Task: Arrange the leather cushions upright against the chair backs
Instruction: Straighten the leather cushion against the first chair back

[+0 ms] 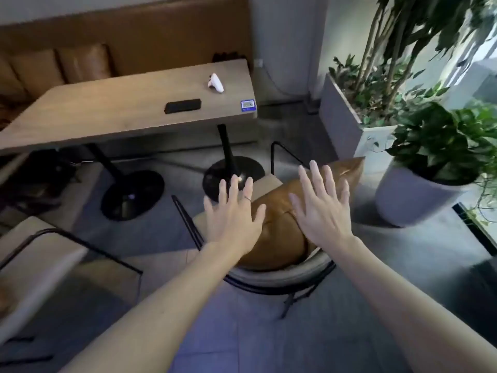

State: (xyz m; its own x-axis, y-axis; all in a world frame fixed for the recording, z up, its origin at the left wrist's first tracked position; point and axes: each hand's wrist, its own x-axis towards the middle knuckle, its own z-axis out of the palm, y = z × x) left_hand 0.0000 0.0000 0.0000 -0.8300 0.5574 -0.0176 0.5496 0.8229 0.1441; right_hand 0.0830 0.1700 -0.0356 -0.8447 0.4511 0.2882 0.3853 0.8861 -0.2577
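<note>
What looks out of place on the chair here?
The brown cushion lies slumped flat across the chair seat, not upright against its back. Both hands are spread open over it.

Wooden table [107, 109] — phone [183, 106], white controller [216, 82].

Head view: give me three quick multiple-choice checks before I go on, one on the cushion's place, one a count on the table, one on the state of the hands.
1. The brown leather cushion lies:
A. on the chair seat
B. on the table
C. on the floor

2. Loose items on the wooden table:
A. none
B. two
C. five

3. The left hand and right hand are:
A. in fists
B. gripping the cushion
C. open, fingers spread

Key: 1 A, cushion sits within the chair frame; 2 B, white controller and black phone-like slab; 3 C, fingers splayed above the cushion.
</note>
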